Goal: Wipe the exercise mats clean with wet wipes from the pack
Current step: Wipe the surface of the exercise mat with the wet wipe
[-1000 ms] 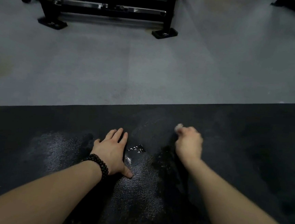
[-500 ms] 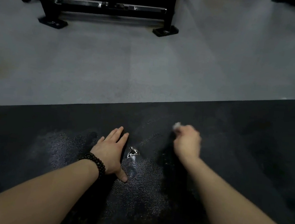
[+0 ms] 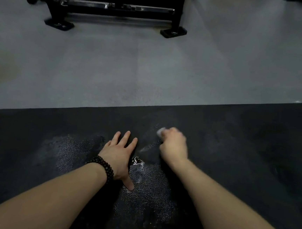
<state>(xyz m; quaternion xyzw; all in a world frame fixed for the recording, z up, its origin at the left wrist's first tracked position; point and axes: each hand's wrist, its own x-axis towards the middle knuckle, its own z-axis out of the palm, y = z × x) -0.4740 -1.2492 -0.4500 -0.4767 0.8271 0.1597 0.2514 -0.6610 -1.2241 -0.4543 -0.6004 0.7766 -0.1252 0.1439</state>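
left hand flat on mat — right hand curled round wet wipe

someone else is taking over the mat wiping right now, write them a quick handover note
Left hand: open, flat on the mat, bracing.
Right hand: fingers curled round a balled white wipe, pressed to the mat just beyond the left hand; it is blurred.
Pack: not in view.
Done: wet, shiny patches around and in front of the hands show the middle of the mat has been wiped.
Left: the far right and far left of the mat look dry and dull; wipe those. No other mat is in view.
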